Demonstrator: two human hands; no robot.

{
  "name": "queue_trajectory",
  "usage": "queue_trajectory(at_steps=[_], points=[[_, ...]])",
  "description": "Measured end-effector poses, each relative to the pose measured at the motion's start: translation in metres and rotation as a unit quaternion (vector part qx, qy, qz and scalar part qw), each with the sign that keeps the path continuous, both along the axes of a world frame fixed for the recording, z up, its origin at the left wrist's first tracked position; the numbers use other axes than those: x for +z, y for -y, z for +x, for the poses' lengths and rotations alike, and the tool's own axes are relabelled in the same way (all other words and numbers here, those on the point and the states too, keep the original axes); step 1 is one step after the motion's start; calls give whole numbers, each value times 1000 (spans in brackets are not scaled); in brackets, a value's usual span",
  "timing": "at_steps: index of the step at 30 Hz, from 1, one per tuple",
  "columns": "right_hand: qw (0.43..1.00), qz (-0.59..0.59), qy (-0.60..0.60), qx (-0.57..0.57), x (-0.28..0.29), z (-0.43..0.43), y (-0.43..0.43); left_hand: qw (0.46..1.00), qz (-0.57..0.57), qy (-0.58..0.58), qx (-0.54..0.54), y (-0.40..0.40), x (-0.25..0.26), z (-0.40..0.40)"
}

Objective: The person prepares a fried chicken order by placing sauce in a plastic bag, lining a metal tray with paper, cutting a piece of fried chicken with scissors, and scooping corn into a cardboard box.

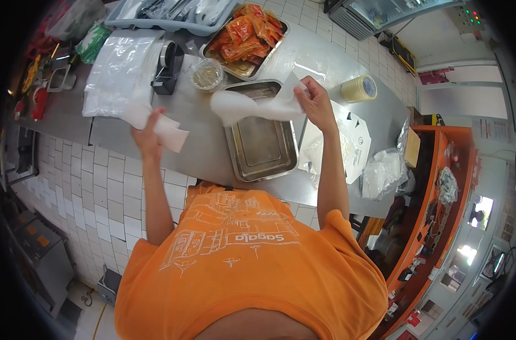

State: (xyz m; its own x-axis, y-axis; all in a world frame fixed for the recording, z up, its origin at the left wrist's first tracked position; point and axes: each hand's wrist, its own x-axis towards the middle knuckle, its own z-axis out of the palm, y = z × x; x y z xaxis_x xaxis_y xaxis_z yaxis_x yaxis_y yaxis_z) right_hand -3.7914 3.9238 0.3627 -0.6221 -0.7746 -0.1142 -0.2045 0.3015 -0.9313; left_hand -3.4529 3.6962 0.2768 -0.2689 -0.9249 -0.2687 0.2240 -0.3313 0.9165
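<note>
My left hand (146, 142) grips folded white paper (173, 135) over the steel worktop, beside a stack of clear plastic bags (117, 70). Higher and to the right, my right hand (319, 104) pinches a long piece of thin white paper (283, 104). Its far end is blurred and spreads over a shallow steel tray (264, 148). Between the two hands, the bare worktop (198, 123) shows. Under my right forearm are flat white cardboard pieces (357, 144), with clear plastic lying on them.
Behind the tray, a second steel tray (279, 53) holds several sachets of red-orange sauce (245, 36). Nearby stand a tape dispenser (167, 68), a round clear container (207, 75), a grey cutlery tray (177, 21) and a tape roll stack (360, 88). Orange shelving (442, 191) borders the right.
</note>
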Motion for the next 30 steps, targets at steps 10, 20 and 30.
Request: queue_trajectory(at_steps=[10,20,30], points=[[974,47,-30,218,74,1,9,846,-41,-67,-527,-60,88,-141],[963,-69,118,230,59,4,-8,876,-120,-178,-431,-71,90,-169],[975,-114,188,19,8,24,-19,919,49,-160,-358,-77,98,-149]])
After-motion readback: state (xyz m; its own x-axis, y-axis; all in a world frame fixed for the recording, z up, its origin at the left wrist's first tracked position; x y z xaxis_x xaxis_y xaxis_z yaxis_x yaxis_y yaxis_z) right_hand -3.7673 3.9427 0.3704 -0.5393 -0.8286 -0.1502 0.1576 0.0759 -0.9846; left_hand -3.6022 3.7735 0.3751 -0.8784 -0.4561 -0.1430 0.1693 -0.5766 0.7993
